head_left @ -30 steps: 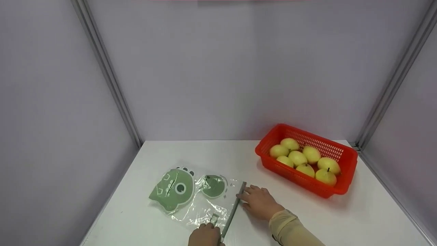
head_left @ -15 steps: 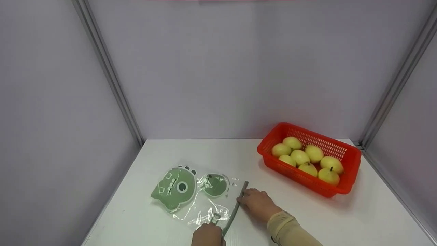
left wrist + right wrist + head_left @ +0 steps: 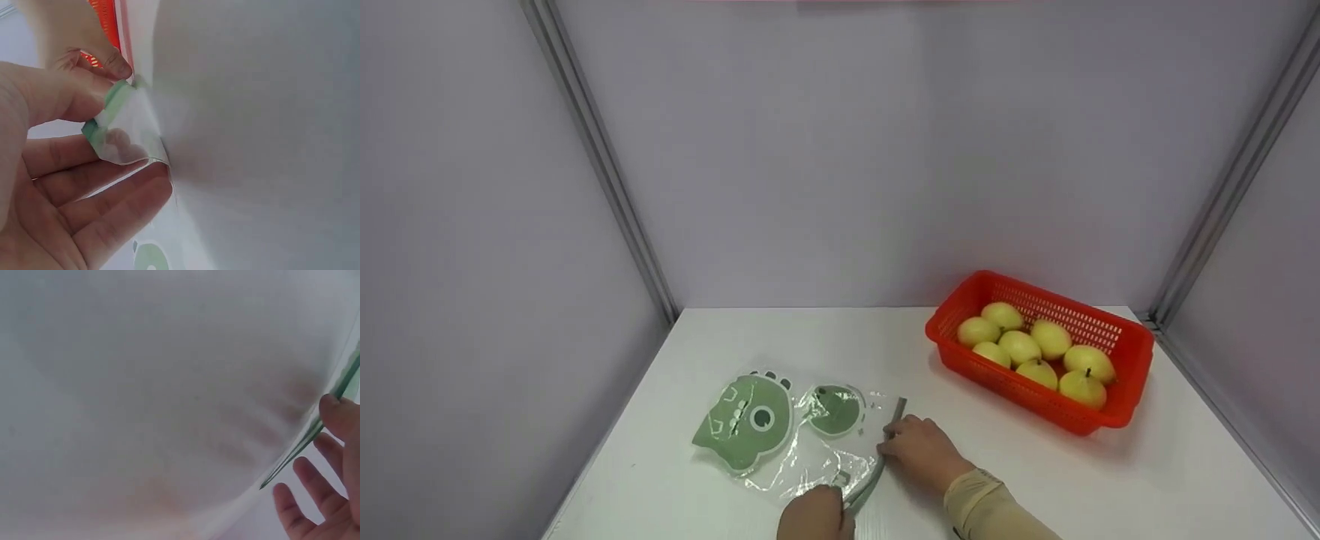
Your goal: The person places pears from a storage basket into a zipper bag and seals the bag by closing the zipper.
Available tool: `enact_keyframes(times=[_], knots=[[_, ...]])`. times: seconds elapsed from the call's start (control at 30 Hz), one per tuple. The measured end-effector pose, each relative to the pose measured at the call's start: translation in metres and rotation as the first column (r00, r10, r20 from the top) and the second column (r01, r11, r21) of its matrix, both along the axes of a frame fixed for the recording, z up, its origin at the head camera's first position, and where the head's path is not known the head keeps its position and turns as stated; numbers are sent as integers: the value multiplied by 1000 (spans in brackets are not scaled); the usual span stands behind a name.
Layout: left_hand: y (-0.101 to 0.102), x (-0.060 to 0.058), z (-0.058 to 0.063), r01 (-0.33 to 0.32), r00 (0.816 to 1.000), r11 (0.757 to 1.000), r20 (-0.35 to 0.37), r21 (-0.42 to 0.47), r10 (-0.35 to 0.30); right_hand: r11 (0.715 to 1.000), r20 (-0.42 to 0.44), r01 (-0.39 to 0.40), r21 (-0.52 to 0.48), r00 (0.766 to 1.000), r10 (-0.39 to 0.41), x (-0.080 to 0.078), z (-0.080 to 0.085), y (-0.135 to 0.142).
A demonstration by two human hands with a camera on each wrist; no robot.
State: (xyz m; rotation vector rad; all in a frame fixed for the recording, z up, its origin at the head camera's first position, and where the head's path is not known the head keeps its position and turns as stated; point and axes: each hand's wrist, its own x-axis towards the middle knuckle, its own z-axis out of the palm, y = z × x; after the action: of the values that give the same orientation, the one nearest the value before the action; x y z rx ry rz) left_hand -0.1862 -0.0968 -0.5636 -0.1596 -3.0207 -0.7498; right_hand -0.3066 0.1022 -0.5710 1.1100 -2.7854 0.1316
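Observation:
A clear zip bag [image 3: 810,459] printed with a green cartoon dinosaur lies flat on the white table, its green edge strip [image 3: 869,486] toward the right. My left hand [image 3: 814,514] pinches the near end of that strip. In the left wrist view, thumb and forefinger hold the bag's green corner [image 3: 115,104], with the other fingers stretched out behind the clear film. Farther along the edge is my right hand [image 3: 922,454]. The right wrist view shows its thumb and forefinger pinching the dark green strip [image 3: 306,440], the remaining fingers spread below.
A red plastic basket [image 3: 1011,391] holding several yellow-green pears [image 3: 1051,339] stands at the back right of the table [image 3: 802,337]. Grey-white panels [image 3: 840,165] close off the back and both sides.
The green strip, straight a second ago, now bows and parts near my left hand. My right hand has slid slightly nearer along the edge. The head view has shifted a little.

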Motion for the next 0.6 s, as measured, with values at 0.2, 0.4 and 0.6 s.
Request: enact_keyframes(times=[0.2, 0.4, 0.6], knots=[[1, 0, 6, 9, 1000, 999, 13, 44, -9, 997, -116, -49, -53, 992, 42, -1, 0, 2], [5, -15, 15, 83, 996, 996, -31, -15, -83, 979, -167, -127, -159, 981, 100, -1, 5, 4], [11, -41, 36, 175, 984, 983, -48, 47, -173, 954, -242, -222, -200, 955, 171, -1, 8, 6]])
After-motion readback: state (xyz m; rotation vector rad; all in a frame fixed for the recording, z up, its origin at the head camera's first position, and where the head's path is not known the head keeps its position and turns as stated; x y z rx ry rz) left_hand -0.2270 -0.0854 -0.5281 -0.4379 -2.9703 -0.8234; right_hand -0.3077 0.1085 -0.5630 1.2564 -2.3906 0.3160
